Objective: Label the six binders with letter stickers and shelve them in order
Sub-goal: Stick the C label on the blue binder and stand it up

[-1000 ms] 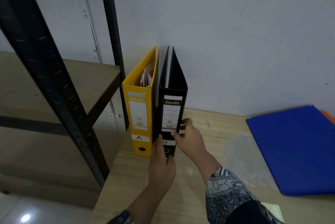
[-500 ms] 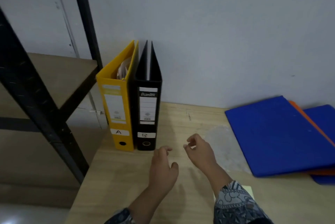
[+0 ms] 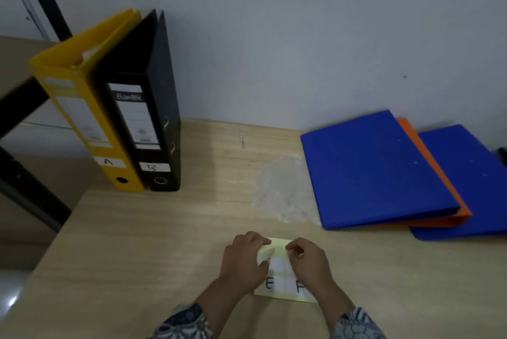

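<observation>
A yellow binder (image 3: pixel 82 108) labelled A and a black binder (image 3: pixel 142 108) labelled B stand upright side by side at the table's back left. A blue binder (image 3: pixel 375 171), an orange binder (image 3: pixel 450 209) and a second blue binder (image 3: pixel 477 182) lie flat in an overlapping pile at the right. Near the front edge lies a pale yellow sticker sheet (image 3: pixel 279 281) with E and F showing. My left hand (image 3: pixel 244 261) rests on its left side with curled fingers. My right hand (image 3: pixel 310 261) pinches at the sheet's upper part; the sticker under its fingers is hidden.
A black metal shelf frame (image 3: pixel 30 201) with wooden boards stands to the left of the wooden table (image 3: pixel 153 245). A whitish worn patch (image 3: pixel 282 187) marks the tabletop by the flat binders. A grey wall runs behind the table.
Both hands have left the black binder B and come back to the sticker sheet at the front edge. The view has turned down and to the right.
</observation>
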A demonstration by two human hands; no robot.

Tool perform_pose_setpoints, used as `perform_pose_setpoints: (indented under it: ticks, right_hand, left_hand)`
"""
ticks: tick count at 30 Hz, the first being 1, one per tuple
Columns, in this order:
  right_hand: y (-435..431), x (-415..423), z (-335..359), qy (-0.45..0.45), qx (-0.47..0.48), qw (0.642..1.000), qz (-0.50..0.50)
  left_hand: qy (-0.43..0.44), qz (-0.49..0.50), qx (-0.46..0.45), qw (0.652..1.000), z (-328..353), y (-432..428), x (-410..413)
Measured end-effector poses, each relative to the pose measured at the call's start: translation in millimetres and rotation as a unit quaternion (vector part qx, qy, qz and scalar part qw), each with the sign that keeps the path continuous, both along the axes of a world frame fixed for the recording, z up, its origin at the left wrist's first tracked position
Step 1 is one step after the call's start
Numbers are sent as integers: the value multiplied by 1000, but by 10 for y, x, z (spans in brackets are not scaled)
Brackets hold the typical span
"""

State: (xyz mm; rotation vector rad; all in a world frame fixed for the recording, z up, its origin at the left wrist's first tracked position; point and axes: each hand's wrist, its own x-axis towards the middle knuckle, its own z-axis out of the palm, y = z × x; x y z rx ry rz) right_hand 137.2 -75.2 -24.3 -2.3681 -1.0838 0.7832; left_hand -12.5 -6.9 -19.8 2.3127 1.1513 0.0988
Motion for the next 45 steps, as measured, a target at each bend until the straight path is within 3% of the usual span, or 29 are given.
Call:
perform_pose_setpoints:
  ticks: [6, 10, 24, 35, 45]
  right_hand:
    - [-160, 47, -192, -18, 2, 995, 97]
    - [-186, 83, -260, -36, 17, 992, 117]
    - [-195, 162, -297, -54, 52, 986, 147]
    - [-43, 12, -272, -71, 8, 995, 73]
    - [48, 107, -153, 57, -57, 994, 71]
  left_hand:
    - [131, -26, 64, 989, -256, -132, 35]
    - [127, -26, 119, 984, -365, -132, 15]
    - [119, 5, 130, 984, -342, -183, 26]
    - [151, 9, 133, 979, -376, -147, 12]
    - [167, 21, 82, 982, -249, -128, 65]
